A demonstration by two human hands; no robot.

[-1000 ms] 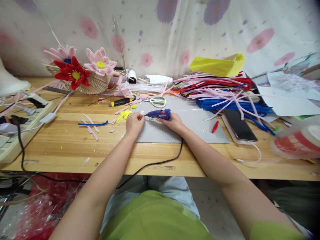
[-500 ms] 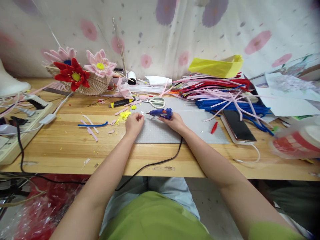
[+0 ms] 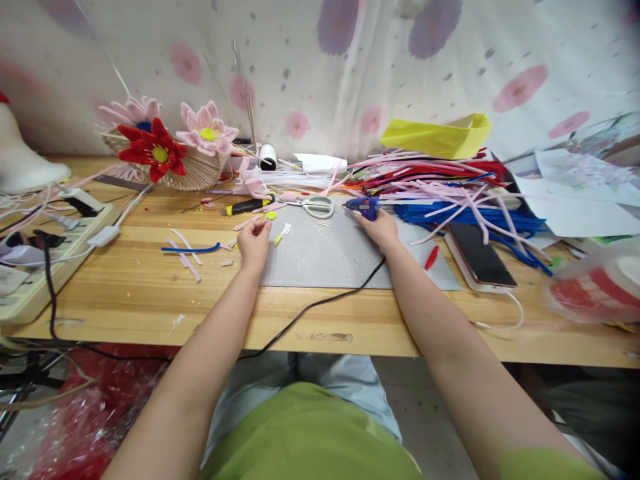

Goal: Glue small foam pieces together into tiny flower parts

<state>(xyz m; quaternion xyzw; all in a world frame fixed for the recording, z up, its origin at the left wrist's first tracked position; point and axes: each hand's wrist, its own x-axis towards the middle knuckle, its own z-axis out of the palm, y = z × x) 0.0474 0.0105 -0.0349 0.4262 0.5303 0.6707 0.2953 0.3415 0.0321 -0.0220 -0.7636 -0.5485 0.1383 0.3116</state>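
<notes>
My right hand [image 3: 381, 229] grips a small blue glue gun [image 3: 364, 206] at the far edge of a grey cutting mat [image 3: 340, 263]; its black cord [image 3: 320, 305] trails back over the table's front edge. At the mat's left edge my left hand [image 3: 253, 240] has its fingertips pinched together beside yellow scraps [image 3: 271, 215]; I see nothing in them. A tiny white and yellow piece [image 3: 284, 232] lies on the mat just right of that hand.
White-handled scissors [image 3: 316, 205] and a yellow-black knife [image 3: 245, 206] lie behind the mat. A heap of pipe cleaners [image 3: 440, 188], a phone [image 3: 479, 251] and a red tape roll [image 3: 595, 288] crowd the right. A power strip [image 3: 35, 283] and flower basket [image 3: 173, 157] stand left.
My right hand has carried the glue gun right and farther back on the mat. The left hand has shifted left, and the small white piece it held now lies on the mat.
</notes>
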